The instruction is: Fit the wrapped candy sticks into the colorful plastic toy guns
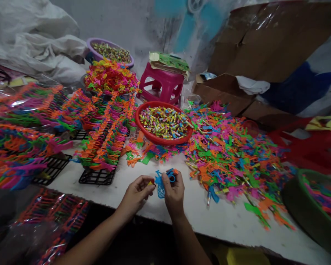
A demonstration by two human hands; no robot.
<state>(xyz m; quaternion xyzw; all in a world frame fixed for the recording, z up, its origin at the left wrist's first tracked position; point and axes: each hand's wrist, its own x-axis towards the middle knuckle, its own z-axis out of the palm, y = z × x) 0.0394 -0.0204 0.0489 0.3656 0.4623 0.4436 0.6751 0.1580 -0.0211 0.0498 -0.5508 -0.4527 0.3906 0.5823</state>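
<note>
- Right hand [174,193] grips a blue plastic toy [162,183] over the white counter [226,217].
- Left hand [138,192] pinches a small red-yellow piece [151,182] beside it.
- Red bowl [146,134] of candies sits beyond.

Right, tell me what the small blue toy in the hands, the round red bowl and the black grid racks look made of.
Small blue toy, pinched by the right hand: looks like moulded plastic, bright even colour, fine mesh paddle. Round red bowl: probably plastic, smooth rim with slight sheen. Black grid racks: plastic or coated wire, hard to tell; matte, thin bars.
</note>
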